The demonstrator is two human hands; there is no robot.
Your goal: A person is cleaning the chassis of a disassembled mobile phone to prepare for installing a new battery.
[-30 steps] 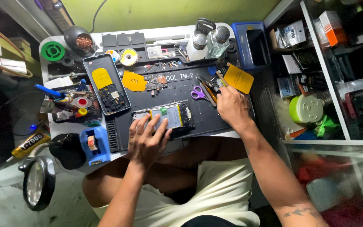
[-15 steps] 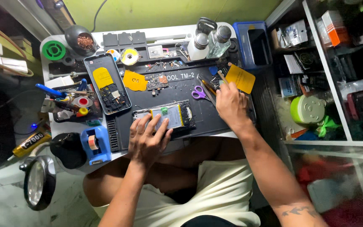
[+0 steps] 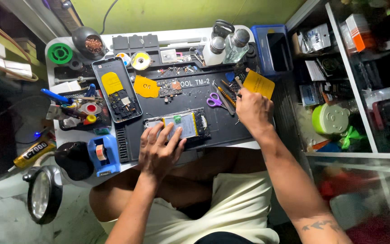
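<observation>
The left hand [image 3: 159,151] lies flat, fingers spread, pressing on the opened phone [image 3: 181,125] in the middle of the dark mat [image 3: 195,97] on the surface. The right hand [image 3: 252,110] is curled among the tools [image 3: 225,92] at the mat's right edge, beside a yellow card [image 3: 259,83] and purple scissors [image 3: 213,100]; what it grips I cannot tell. A second phone back [image 3: 116,96] lies left.

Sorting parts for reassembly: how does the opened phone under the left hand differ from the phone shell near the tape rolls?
The opened phone lies crosswise under the left hand; the phone shell lies lengthwise, untouched. The opened phone shows a pale battery; the phone shell shows a yellow patch. Both rest on the dark mat.
</observation>
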